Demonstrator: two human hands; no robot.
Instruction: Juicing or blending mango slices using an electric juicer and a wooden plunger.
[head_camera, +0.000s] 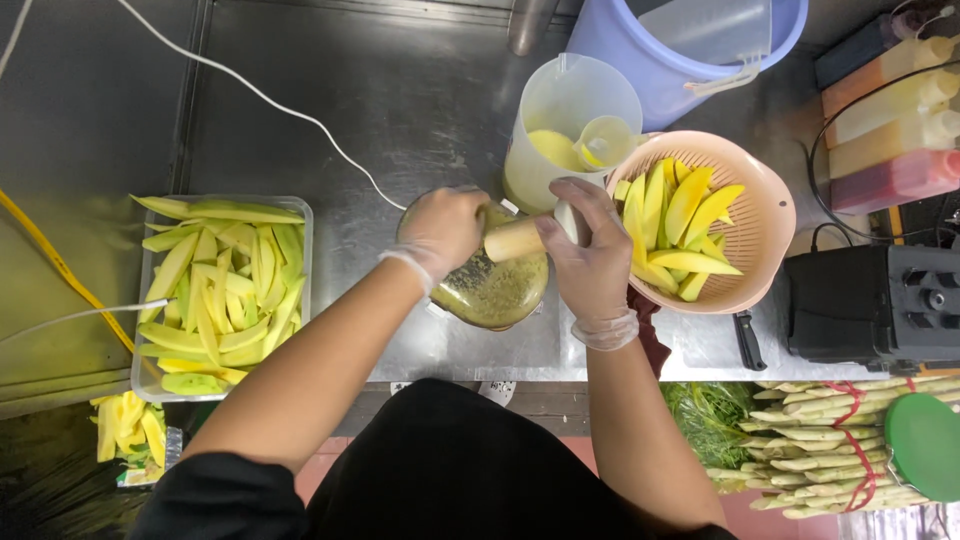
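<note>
At the middle of the steel counter (420, 120), a clear bowl (492, 290) of green-speckled paste, with a wooden pestle (515, 239) lying across its 12 o'clock rim. Left hand (445, 228), gloved, curled over the rim at about 11 o'clock, steadying; fingers closed on the edge, though how tightly cannot be told. Right hand (590, 250), also gloved, wrapped shut around the pestle's upper end at 2 o'clock. Likely stiff and fairly heavy for its length, that pestle; plain wood, probably slick under thin gloves once wet, so best taken high on the shaft, clear of the paste. Bowl looks rigid but apt to skid on bare steel. At 3 o'clock, touching-close, a pink colander (770, 215) of yellow mango slices; at 1 o'clock a clear jug (560, 110); at 9 o'clock, well apart, a tray (150, 380) of green-yellow slices.
</note>
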